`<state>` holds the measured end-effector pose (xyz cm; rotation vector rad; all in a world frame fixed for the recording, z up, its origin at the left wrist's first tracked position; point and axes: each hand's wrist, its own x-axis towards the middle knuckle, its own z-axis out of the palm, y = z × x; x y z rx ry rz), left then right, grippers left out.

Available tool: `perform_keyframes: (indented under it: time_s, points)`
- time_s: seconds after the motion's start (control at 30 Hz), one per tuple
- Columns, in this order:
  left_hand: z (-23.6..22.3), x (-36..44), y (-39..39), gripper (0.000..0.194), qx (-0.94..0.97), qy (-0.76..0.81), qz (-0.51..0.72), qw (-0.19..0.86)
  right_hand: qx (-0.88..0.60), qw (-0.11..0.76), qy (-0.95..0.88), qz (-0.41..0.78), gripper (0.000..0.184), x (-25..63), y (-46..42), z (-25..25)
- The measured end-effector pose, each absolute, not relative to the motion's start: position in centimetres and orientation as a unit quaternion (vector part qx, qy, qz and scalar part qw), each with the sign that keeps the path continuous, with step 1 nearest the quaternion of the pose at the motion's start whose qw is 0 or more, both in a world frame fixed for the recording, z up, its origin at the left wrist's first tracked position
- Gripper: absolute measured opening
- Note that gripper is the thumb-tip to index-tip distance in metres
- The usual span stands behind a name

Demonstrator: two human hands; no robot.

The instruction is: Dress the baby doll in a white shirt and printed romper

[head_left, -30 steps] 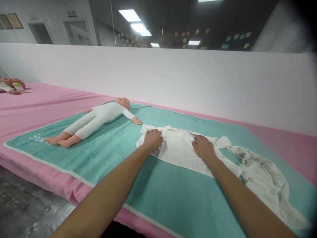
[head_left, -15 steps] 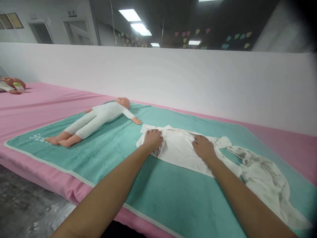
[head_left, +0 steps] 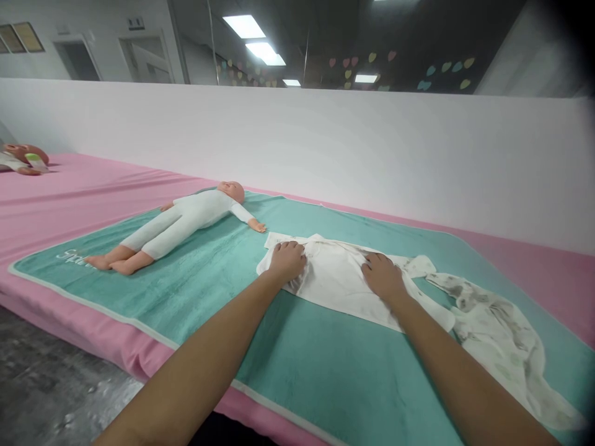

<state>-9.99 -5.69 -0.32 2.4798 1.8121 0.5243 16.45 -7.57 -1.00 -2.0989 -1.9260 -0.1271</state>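
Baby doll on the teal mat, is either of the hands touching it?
No, the left hand and right hand both press on a white baby garment, apart from the baby doll.

The left hand [head_left: 287, 261] and right hand [head_left: 383, 279] hide parts of the white garment [head_left: 339, 291] beneath them, and the bottom edge cuts off both forearms. At 4 o'clock, the print on the patterned cloth [head_left: 497, 334] is too blurred to make out. At 9 o'clock, the left edge cuts off a doll [head_left: 23, 160], and the lettering [head_left: 77, 255] on the teal towel [head_left: 325, 365] is too small to read.
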Motion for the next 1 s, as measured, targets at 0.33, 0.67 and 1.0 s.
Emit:
perform_keyframes:
  time_s: [0.33, 0.67, 1.0]
  points:
    - [0.04, -9.93, -6.02, 0.027, 0.794, 0.584, 0.171, 0.02, -0.731, 0.138, -0.668, -0.036, 0.033, 16.29, -7.7, -0.71]
    - [-0.21, -9.93, -5.8, 0.026, 0.793, 0.584, 0.169, 0.016, -0.732, 0.135, -0.667, -0.023, 0.034, 16.3, -7.8, -0.53]
    - [-0.2, -9.87, -5.78, 0.025, 0.793, 0.586, 0.168, 0.018, -0.733, 0.135, -0.666, -0.03, 0.034, 16.39, -7.6, -0.74]
